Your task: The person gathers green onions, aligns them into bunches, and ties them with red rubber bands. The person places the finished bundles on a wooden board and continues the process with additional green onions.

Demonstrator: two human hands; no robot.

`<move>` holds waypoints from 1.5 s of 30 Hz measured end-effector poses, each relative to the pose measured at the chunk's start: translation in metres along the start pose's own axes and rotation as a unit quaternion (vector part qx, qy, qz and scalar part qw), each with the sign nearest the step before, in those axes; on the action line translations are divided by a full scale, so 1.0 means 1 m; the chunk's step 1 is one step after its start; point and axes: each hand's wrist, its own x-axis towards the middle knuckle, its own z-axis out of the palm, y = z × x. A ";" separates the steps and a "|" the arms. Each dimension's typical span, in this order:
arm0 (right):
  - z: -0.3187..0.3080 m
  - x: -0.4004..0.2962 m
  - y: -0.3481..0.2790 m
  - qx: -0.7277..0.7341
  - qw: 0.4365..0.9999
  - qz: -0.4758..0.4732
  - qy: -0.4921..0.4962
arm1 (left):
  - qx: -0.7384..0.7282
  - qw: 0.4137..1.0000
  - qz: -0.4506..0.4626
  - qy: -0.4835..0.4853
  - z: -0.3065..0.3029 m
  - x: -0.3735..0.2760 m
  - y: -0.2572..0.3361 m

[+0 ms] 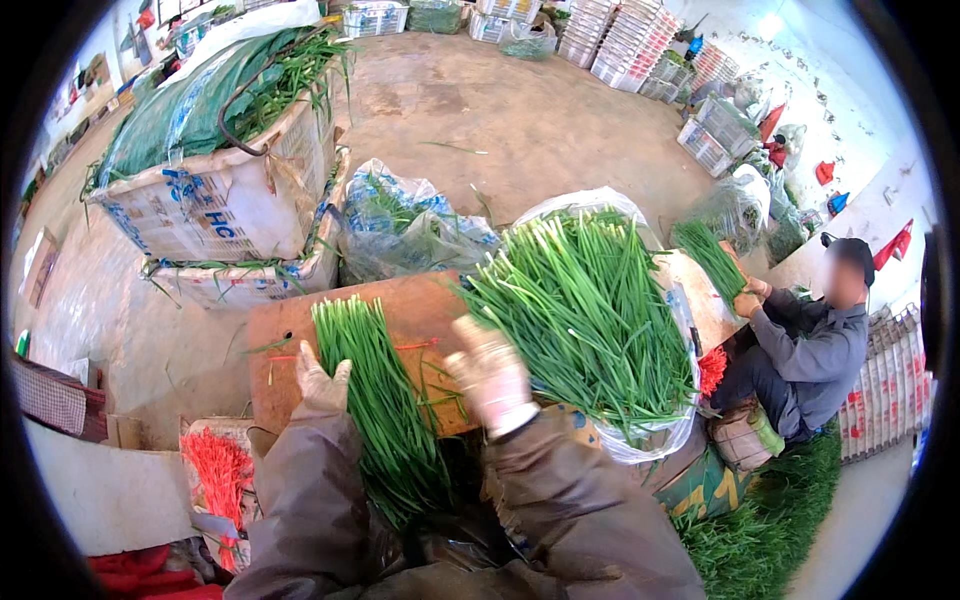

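A long bunch of green garlic chives (367, 375) lies across a brown wooden board (277, 322), its pale cut ends at the far side. At its left edge is my left hand (322, 382), gloved, fingers apart; whether it touches the stalks I cannot tell. My right hand (491, 375), gloved and slightly blurred, is raised with fingers spread between the bunch and a large heap of chives (585, 307) in a plastic-lined container. A thin red tie (416, 345) lies on the board beside the bunch, and part of another shows left of it.
Red ties (217, 465) lie in a pile at lower left. Beyond the board stand a plastic bag of greens (409, 225) and a white crate (217, 202) loaded with greens. At right a seated person (810, 345) holds chives over another board (694, 292). Loose greens (772, 517) lie at lower right.
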 end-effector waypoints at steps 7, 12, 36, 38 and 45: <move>-0.122 0.106 0.124 -0.213 0.960 0.180 0.025 | -0.241 0.939 0.034 -0.242 -0.010 -0.066 0.147; -0.079 0.160 0.165 -0.138 0.965 0.217 -0.046 | -0.357 0.825 -0.023 -0.438 0.033 -0.112 0.179; -0.193 0.115 0.151 0.161 0.962 0.077 0.209 | -0.449 0.824 0.220 -0.264 0.046 -0.021 0.384; -0.196 0.106 0.130 0.291 0.937 0.044 0.187 | -0.471 0.830 0.166 -0.250 0.096 -0.002 0.411; -0.242 0.093 0.150 0.163 0.986 -0.014 0.013 | -0.660 0.614 0.004 -0.434 0.125 -0.002 0.433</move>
